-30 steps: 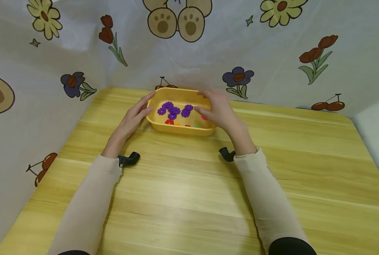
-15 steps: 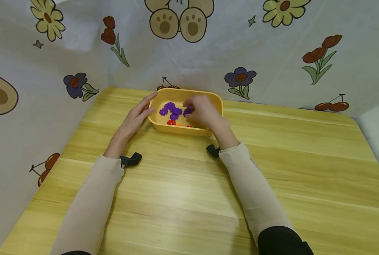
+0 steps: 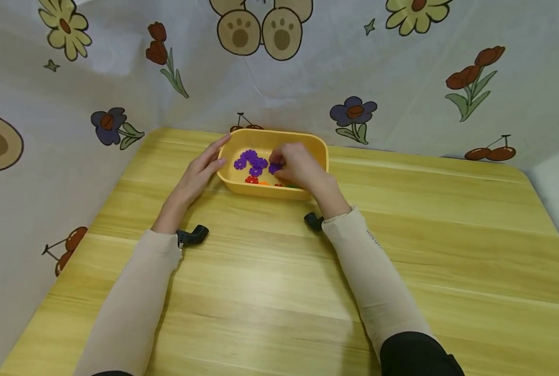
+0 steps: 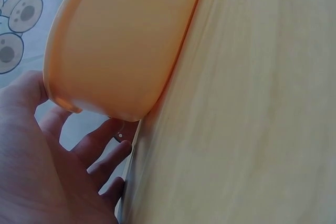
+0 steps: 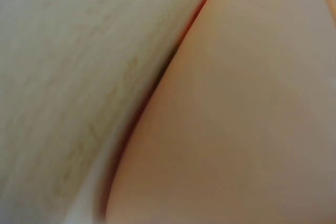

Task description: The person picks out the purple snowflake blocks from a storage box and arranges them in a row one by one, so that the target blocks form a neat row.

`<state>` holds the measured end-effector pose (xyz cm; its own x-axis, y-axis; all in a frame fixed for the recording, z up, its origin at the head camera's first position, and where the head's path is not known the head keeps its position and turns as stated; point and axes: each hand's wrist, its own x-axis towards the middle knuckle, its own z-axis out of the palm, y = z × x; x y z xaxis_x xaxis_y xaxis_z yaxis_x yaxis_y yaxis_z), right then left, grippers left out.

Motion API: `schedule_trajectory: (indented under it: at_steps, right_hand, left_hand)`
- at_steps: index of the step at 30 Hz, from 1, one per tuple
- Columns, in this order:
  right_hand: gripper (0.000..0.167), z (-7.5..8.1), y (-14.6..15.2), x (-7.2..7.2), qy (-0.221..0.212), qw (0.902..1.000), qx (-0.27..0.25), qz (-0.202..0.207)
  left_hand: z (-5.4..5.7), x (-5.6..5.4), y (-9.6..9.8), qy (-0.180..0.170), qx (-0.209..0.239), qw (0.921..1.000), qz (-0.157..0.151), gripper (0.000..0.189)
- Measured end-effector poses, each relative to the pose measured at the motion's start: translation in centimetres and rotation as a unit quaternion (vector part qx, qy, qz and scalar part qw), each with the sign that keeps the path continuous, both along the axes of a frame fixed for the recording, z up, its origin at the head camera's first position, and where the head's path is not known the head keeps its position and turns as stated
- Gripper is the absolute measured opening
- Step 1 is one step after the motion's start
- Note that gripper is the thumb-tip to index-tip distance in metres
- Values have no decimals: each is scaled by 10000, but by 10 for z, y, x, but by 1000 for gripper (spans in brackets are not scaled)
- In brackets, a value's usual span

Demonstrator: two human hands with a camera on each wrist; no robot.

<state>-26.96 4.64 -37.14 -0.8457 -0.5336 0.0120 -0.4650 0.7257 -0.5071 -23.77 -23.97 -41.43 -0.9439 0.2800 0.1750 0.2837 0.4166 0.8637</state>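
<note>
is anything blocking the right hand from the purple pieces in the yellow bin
Nothing visible: in the head view, the right hand reaches inside the yellow bin, with a purple piece right at its fingertips.

Right fingers (image 3: pixel 280 151) bent, left (image 3: pixel 197 173) extended

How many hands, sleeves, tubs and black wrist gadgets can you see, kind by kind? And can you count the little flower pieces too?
Hands: 2 (left hand, right hand)
Sleeves: 2 (left sleeve, right sleeve)
Tub: 1
Wrist gadgets: 2 (left gadget, right gadget)
Total: 7, without the flower pieces, too overlapped and hidden to count.
</note>
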Motion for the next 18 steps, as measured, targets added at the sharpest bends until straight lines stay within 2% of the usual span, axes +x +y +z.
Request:
schedule_trajectory:
  at_steps: [6, 13, 18]
  right_hand:
    - [28, 0, -1, 1, -62, 10000, 25, 71]
    - [26, -1, 0, 1, -47, 9999, 101, 89]
    - [27, 0, 1, 1, 168, 9997, 144, 84]
  left_hand:
    - [-1, 0, 0, 50, 25, 10000, -6, 56]
    - [-1, 0, 1, -61, 129, 9999, -26, 57]
    - [0, 1, 1, -91, 155, 9998, -8, 55]
